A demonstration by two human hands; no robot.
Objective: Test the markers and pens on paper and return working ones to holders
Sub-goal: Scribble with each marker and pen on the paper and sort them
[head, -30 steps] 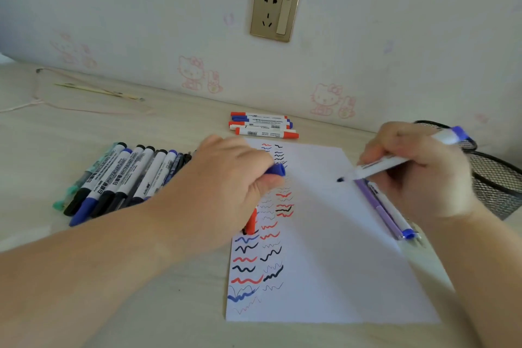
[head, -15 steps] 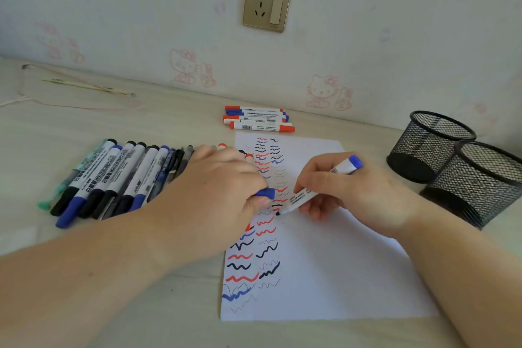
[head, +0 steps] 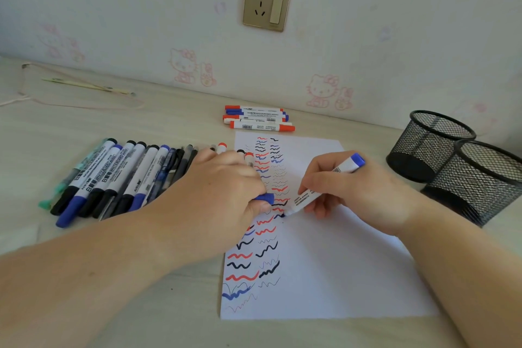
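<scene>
Our right hand (head: 358, 192) pinches a white marker with a blue end (head: 324, 186) in curled fingers, its tip touching the sheet of paper (head: 339, 263) beside the columns of red, black and blue squiggles, near the middle of the desk (head: 113, 127). Our left hand (head: 223, 192) rests on the paper's left edge with its fingers curled around a blue cap (head: 265, 198). A row of markers and pens (head: 121, 178) lies toward the desk's left side, a small pile of markers (head: 258, 118) sits by the back edge against the wall, and two black mesh holders (head: 457, 167) lie tipped on their sides, touching, at the right edge.
</scene>
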